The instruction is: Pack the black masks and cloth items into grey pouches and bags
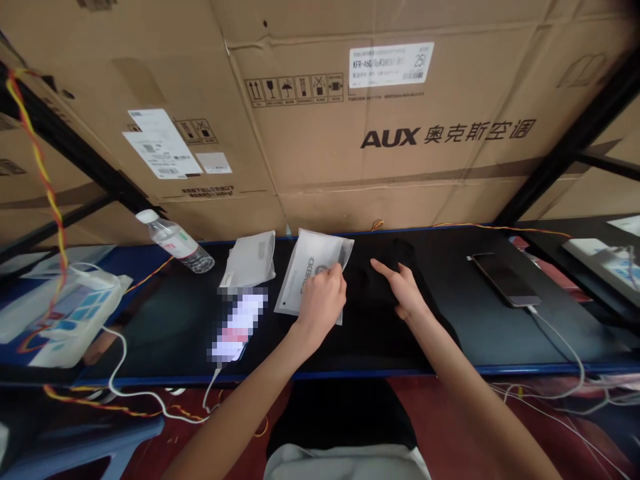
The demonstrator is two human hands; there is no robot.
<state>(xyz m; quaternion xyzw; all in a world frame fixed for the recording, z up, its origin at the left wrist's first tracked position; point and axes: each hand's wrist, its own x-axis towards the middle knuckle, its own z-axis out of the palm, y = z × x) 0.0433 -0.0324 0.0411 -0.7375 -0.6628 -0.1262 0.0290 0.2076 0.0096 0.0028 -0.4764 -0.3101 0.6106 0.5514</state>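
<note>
My left hand (323,297) is closed on a frosted plastic packaging bag (310,257) with dark printed lettering, lying on the black tabletop. The hand covers part of the print. To its right, my right hand (406,290) rests over a dark, soft-looking black cloth (403,253). One of its fingers stretches out to the left, apart from the others, which are partly hidden. Against the black surface, the cloth's outline is hard to make out. Another frosted plastic bag (250,257) lies left of the first one.
A phone with a lit, blurred screen (239,327) lies front left, plugged into a white cable. Behind it is a tilted water bottle (175,243). A dark phone (505,279) charges at the right. Large cardboard boxes (310,160) wall off the back; a white power strip (83,313) sits far left.
</note>
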